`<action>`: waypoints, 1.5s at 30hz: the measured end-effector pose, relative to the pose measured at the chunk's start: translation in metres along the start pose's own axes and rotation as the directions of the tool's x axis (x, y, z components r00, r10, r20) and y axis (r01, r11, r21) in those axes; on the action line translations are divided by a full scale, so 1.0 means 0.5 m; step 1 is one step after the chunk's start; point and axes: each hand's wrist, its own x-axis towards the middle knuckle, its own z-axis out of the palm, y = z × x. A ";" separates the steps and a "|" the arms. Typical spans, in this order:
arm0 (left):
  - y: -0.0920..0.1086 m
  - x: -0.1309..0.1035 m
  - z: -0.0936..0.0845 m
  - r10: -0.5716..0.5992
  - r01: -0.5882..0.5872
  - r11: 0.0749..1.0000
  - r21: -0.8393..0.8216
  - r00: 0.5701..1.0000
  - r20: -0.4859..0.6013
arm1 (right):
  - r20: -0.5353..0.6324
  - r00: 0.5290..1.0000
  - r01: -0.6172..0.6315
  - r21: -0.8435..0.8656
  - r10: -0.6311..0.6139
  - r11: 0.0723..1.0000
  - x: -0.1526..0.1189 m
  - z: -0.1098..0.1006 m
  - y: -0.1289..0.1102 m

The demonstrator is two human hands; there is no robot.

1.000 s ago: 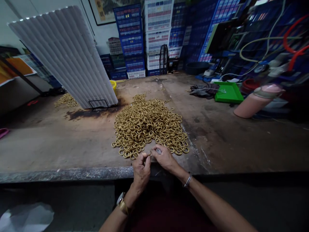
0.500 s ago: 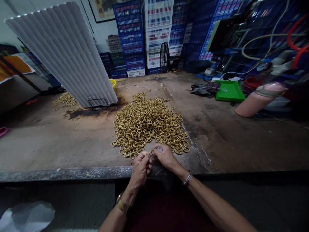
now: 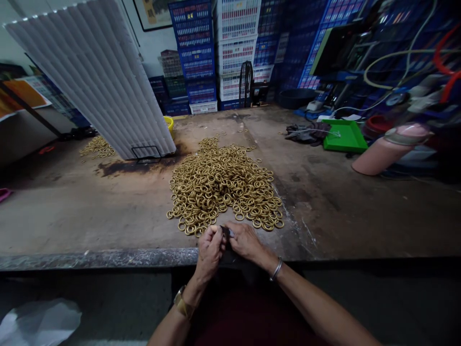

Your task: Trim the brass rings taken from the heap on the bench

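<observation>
Apparently at close fingertip work, with left hand [image 3: 210, 246] and right hand [image 3: 247, 240] curled in, pinched together on a small dark thing [image 3: 225, 231] too blurred to name, over the near edge of the table [image 3: 108, 211]; probably calling next for a steady grip; just short of the heaped brass-coloured rings [image 3: 226, 168]

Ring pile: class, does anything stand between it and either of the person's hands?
Nothing visible stands between the pile and the left hand or right hand. Both are close to its near edge, where some table shows. The ridged panel stands farther back, to the left.
</observation>
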 end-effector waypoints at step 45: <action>0.005 -0.001 0.010 -0.020 0.001 0.973 -0.229 0.997 -0.080 | 0.097 0.974 -0.140 0.968 0.203 0.207 0.013 0.015 -0.019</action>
